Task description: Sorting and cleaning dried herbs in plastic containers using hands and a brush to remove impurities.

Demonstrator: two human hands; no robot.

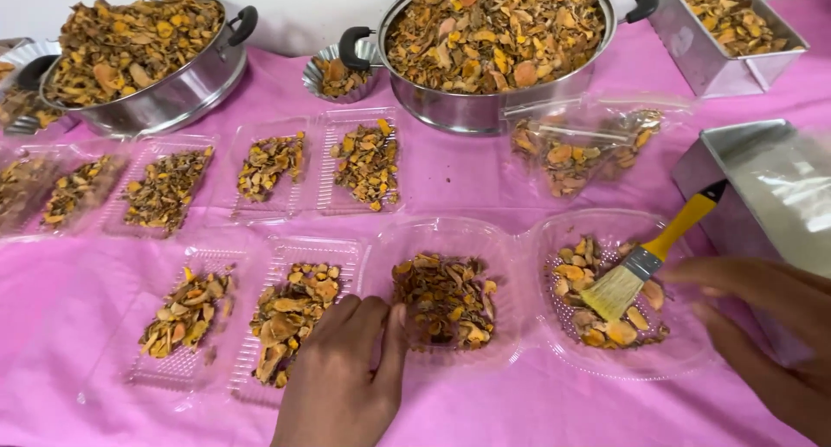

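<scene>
Head view: the thin clear double tray point(519, 326) is being pinned at its left cup by the left hand point(342, 378), fingers point(368, 321) spread flat and loose on the rim, nothing gripped. Probably the easiest slip here is the flimsy plastic getting nudged or flexed, so the dried orange-brown chips point(441, 300) are being tipped out onto the pink surface point(78, 317).

The brush point(645, 261) is being left propped in the right cup, bristles on the chips, yellow handle leaning on the metal tin point(753, 196). It could easily be knocked by the right hand point(770, 334), which is being held just beside it, fingers half open and empty.

The chips are looking dry, curled and light, heaped in both cups at the near edge, between the flat trays point(294, 317) and the tin.
</scene>
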